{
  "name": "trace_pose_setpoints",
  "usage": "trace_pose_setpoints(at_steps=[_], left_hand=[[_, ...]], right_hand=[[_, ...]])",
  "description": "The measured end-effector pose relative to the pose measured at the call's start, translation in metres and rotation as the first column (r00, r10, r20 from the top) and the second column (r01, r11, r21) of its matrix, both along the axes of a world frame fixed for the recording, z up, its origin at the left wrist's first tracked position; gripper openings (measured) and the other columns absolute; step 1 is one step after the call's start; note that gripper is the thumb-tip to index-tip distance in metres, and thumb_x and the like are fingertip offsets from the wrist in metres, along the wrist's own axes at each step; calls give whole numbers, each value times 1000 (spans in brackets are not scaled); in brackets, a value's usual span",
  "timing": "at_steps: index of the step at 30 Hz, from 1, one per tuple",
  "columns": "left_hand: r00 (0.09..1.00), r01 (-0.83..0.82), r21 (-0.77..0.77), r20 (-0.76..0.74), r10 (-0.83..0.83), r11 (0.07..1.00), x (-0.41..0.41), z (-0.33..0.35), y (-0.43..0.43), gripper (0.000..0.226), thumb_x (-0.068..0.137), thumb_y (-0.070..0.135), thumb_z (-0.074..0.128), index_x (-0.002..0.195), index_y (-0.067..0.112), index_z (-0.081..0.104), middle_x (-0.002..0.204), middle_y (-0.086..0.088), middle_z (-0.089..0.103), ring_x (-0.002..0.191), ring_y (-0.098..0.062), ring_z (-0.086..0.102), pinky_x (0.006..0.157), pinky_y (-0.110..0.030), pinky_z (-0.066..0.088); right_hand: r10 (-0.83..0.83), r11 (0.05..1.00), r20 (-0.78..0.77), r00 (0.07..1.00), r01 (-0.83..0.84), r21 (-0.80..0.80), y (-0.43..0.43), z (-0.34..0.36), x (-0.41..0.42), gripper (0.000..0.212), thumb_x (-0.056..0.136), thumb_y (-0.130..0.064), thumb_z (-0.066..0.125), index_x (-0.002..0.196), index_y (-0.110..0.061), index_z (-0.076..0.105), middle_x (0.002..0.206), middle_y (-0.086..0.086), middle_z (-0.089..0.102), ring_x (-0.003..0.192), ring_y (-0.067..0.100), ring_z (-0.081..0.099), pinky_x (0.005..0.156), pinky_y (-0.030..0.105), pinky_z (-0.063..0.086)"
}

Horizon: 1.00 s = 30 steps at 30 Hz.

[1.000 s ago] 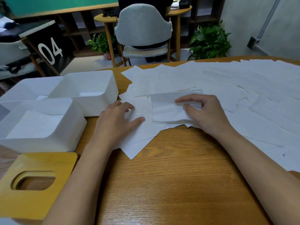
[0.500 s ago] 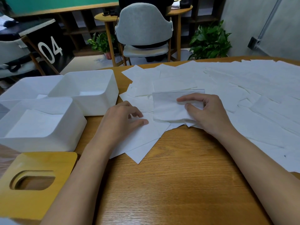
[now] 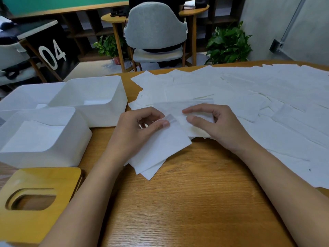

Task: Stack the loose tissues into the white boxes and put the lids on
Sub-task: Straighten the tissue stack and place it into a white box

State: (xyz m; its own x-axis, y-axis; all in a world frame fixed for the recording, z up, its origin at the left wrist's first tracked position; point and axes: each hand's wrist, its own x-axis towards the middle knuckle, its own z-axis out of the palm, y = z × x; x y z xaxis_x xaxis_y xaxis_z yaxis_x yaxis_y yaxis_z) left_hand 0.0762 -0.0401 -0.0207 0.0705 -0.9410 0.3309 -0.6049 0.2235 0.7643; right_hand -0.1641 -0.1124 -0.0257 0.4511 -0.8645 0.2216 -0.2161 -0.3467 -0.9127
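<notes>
Loose white tissues (image 3: 249, 97) cover the right and far side of the wooden table (image 3: 187, 202). My left hand (image 3: 138, 129) pinches the corner of a small pile of tissues (image 3: 160, 152) near the table's middle. My right hand (image 3: 217, 125) pinches a folded tissue (image 3: 178, 107) just beside it, fingertips close to the left thumb. Three white boxes stand at the left: the nearest (image 3: 53, 157) holds tissues, the one behind it (image 3: 106, 114) shows one tissue inside, and a third (image 3: 23, 97) sits at the far left. A yellow wooden lid (image 3: 44, 179) with an oval slot lies at the near left.
Past the far table edge stand a grey chair (image 3: 154, 32), small round wooden tables, potted plants (image 3: 229, 45) and a black board marked 04 (image 3: 51, 52). Bare wood shows in front of me between my forearms.
My left hand slid its tissues toward me and right, then lifted their corner in a pinch. My right hand's fingers curled into a pinch on the folded tissue.
</notes>
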Motion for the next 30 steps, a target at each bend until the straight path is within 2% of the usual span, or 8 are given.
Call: trace_pose_setpoints(at_steps=[5,10,14,18,20,23,26,30], left_hand=[[996,-16,-55,-92,11,998,-16,-3,-2,20,86,32,85,102,22,79,85,6,76,79,-13,70,69,-22,52],[999,-18,-42,-38,17,999,-7,5,4,34,88,28,86,119,31,71,87,11,76,88,-9,72,82,-19,49],[999,16,-44,-39,-18,999,-10,7,4,39,86,26,87,121,29,70,87,10,78,92,-10,74,92,-20,52],[999,29,-47,-32,-31,998,-12,4,3,40,84,25,88,120,25,71,87,9,78,91,-7,75,90,-13,51],[999,25,-52,-37,-27,998,-12,3,2,39,83,26,88,119,25,72,87,9,78,91,-8,75,90,-16,53],[997,25,-67,-66,-29,997,-14,1,1,37,83,27,88,117,24,72,85,8,78,90,-11,75,91,-21,55],[994,15,-62,-109,-22,998,-18,-1,-1,35,83,26,88,114,24,73,84,9,78,88,-12,75,90,-20,55],[992,6,-50,-123,-12,999,-21,-5,-3,35,85,27,87,116,26,72,91,10,76,91,-13,73,90,-23,55]], right_hand=[[82,995,-43,996,-80,62,7,-4,8,7,92,-28,80,97,-32,83,101,-18,78,100,2,70,93,26,49],[34,994,-26,999,-31,103,1,-2,4,7,93,-23,79,98,-26,82,101,-16,79,99,3,72,98,31,51],[140,983,-56,989,-132,127,8,0,7,30,92,-25,79,119,-37,74,114,-17,75,105,5,70,92,26,51],[188,982,-127,974,-182,58,13,1,10,68,93,-28,78,144,-58,44,144,-25,51,129,9,55,111,44,47],[196,980,-122,973,-192,45,13,1,10,77,94,-28,76,149,-61,34,155,-29,39,140,9,46,118,47,41],[201,980,-144,969,-200,17,14,1,10,81,95,-29,75,150,-64,28,159,-30,32,145,4,40,119,41,39],[200,979,-162,966,-204,-8,15,1,10,80,96,-28,73,151,-64,27,158,-33,30,137,-19,31,109,18,34],[187,980,-148,971,-194,-36,15,0,11,77,99,-21,69,152,-60,27,159,-31,31,139,-13,35,108,18,34]])
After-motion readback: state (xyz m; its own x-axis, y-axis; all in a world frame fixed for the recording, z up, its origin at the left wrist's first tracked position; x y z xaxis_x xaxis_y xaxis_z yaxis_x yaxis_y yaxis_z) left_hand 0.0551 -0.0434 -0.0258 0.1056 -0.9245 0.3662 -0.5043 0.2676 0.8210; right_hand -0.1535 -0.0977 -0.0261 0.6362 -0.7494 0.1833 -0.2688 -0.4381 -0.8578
